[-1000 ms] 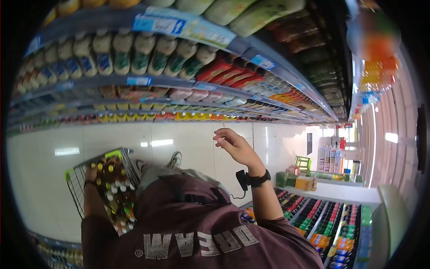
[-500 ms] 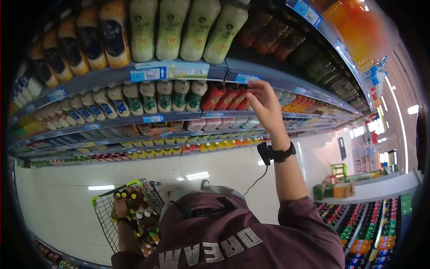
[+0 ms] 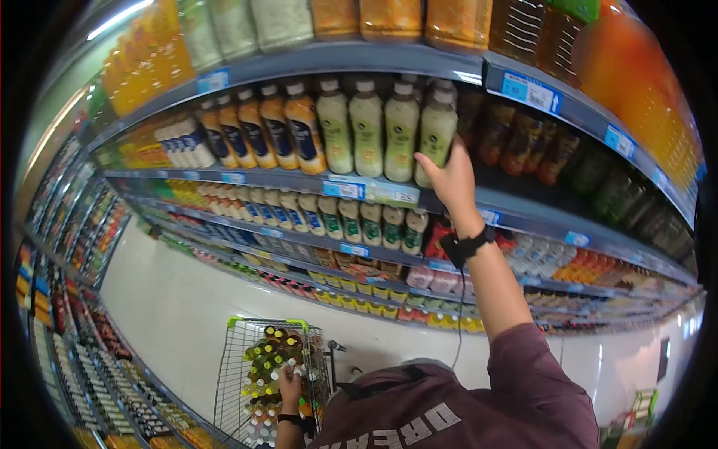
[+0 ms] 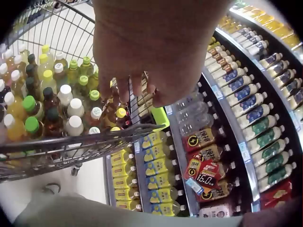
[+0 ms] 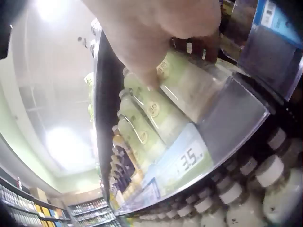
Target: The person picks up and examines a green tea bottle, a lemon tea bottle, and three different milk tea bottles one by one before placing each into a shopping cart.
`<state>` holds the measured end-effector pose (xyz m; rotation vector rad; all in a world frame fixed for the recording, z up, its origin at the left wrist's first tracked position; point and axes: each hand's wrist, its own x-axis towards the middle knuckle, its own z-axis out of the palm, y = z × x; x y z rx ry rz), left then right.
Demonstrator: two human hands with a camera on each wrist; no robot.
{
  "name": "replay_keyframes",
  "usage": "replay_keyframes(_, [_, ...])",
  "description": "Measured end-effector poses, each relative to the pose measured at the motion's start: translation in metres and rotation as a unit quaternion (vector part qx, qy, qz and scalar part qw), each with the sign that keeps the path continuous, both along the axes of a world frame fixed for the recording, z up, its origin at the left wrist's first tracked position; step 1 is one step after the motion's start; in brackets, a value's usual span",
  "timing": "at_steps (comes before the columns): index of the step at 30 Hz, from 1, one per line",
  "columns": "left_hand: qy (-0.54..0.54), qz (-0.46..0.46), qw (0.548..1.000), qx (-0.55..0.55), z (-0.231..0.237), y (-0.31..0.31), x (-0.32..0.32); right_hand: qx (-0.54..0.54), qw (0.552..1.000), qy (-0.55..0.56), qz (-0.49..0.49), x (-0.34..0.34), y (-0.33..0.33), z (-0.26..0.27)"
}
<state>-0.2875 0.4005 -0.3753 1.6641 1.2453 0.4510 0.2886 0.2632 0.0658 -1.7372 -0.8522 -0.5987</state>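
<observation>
My right hand (image 3: 454, 179) is at the shelf, gripping the rightmost pale green bottle (image 3: 437, 127) of a row. Its thumb lies across the bottle's front left side and the fingers go round the right side, partly hidden. In the right wrist view, the thumb of that hand (image 5: 161, 28) reaches down between this bottle (image 5: 189, 87) and its neighbour (image 5: 151, 106). My left hand (image 3: 289, 383) hangs over the shopping cart (image 3: 224, 374), above bottles with white and yellow caps. In the left wrist view, the fingers of that hand (image 4: 151, 52) droop loosely, with nothing held.
Bottles with dark labels (image 3: 303, 127) stand left of the green row. A price tag (image 3: 344, 188) fronts the shelf edge. Lower shelves hold white bottles (image 3: 329, 217) and yellow-labelled packs (image 4: 161, 165). Another stocked shelf (image 3: 82, 367) lines the aisle's left side.
My right hand has risen from above the floor to the shelf and now grips a pale green bottle. The head view has turned up toward the shelves. My left hand stays at the cart.
</observation>
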Motion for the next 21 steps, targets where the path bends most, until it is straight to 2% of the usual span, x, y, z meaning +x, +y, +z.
replay_keyframes(1, [-0.002, 0.018, 1.000, 0.009, 0.001, -0.006, -0.004, 0.022, 1.000, -0.016, 0.002, -0.001, 0.000, -0.003])
replay_keyframes(3, [-0.031, 0.052, 0.996, -0.065, 0.002, -0.019, -0.003, 0.031, 0.999, 0.001, 0.014, -0.006, -0.007, -0.007])
replay_keyframes(4, [-0.048, 0.047, 0.997, 0.029, 0.021, -0.030, 0.005, 0.045, 0.998, -0.043, 0.013, -0.013, -0.012, -0.007])
replay_keyframes(5, [-0.051, 0.060, 0.996, 0.036, 0.037, -0.036, 0.014, 0.062, 0.994, -0.087, 0.012, -0.023, -0.019, -0.005])
replay_keyframes(7, [-0.141, 0.035, 0.987, 0.063, 0.073, -0.043, 0.028, 0.072, 0.983, -0.165, 0.028, -0.041, -0.040, -0.012])
replay_keyframes(9, [-0.196, 0.023, 0.980, -0.007, 0.148, -0.058, 0.059, 0.096, 0.983, -0.121, 0.095, -0.084, -0.062, -0.020])
replay_keyframes(10, [-0.229, -0.019, 0.973, -0.010, 0.180, -0.064, 0.073, 0.083, 0.974, 0.007, 0.213, -0.111, -0.076, -0.031])
replay_keyframes(11, [-0.267, -0.049, 0.962, -0.024, 0.191, -0.065, 0.085, 0.060, 0.934, 0.132, 0.328, -0.135, -0.091, -0.041])
replay_keyframes(13, [-0.317, -0.151, 0.933, -0.080, 0.250, -0.087, 0.109, -0.114, 0.835, 0.227, 0.488, -0.157, -0.124, -0.058])
replay_keyframes(14, [-0.356, -0.222, 0.904, -0.084, 0.270, -0.096, 0.123, -0.124, 0.780, 0.273, 0.549, -0.171, -0.132, -0.069])
replay_keyframes(15, [-0.399, -0.249, 0.878, -0.088, 0.289, -0.110, 0.140, -0.135, 0.720, 0.318, 0.601, -0.184, -0.138, -0.080])
replay_keyframes(17, [-0.429, -0.278, 0.850, -0.129, 0.304, -0.134, 0.165, -0.231, 0.637, 0.284, 0.678, -0.190, -0.147, -0.109])
replay_keyframes(18, [-0.418, -0.309, 0.837, -0.171, 0.333, -0.146, 0.176, -0.232, 0.570, 0.363, 0.700, -0.199, -0.151, -0.111])
replay_keyframes(20, [-0.419, -0.297, 0.834, -0.203, 0.330, -0.164, 0.185, -0.220, 0.441, 0.489, 0.720, -0.207, -0.161, -0.122])
replay_keyframes(21, [-0.408, -0.289, 0.836, -0.225, 0.323, -0.170, 0.189, -0.219, 0.440, 0.489, 0.721, -0.203, -0.163, -0.142])
